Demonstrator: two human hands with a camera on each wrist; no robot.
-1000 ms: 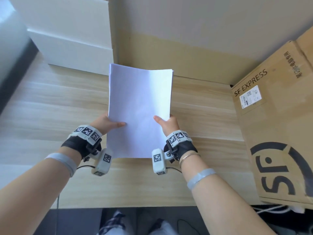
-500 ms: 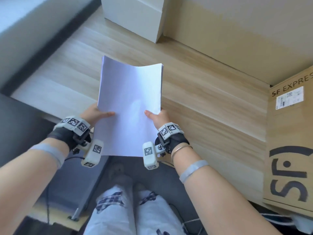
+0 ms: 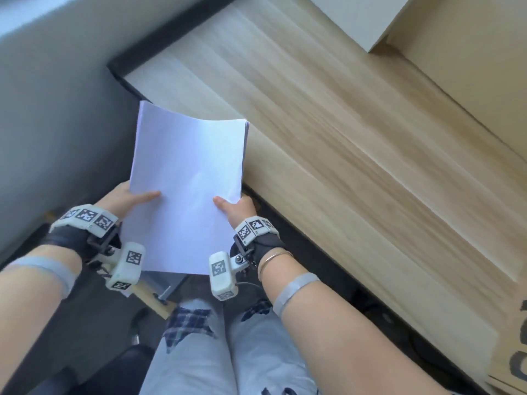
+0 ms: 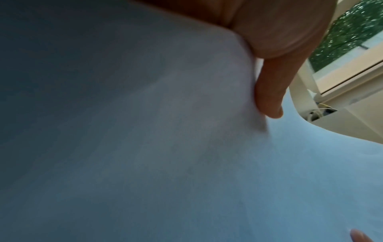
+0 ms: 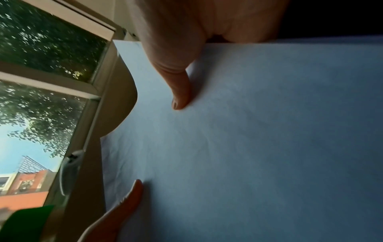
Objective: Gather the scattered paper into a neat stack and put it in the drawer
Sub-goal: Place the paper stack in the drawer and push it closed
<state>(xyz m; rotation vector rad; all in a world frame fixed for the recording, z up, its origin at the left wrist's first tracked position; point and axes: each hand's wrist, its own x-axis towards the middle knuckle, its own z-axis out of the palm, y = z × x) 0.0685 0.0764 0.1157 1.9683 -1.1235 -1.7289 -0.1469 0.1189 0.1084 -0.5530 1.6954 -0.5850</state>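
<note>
We've got the paper stack (image 3: 186, 192) pinched w/ left hand (image 3: 129, 199) & right hand (image 3: 238, 208), off the desk (image 3: 328, 143) edge; keep edges flush, lower level.

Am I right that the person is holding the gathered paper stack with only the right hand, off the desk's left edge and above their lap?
Not quite: both hands hold it. In the head view the left hand and the right hand each grip a side of the paper stack, thumbs on top. The rest stands: it is off the desk, above the lap.
</note>
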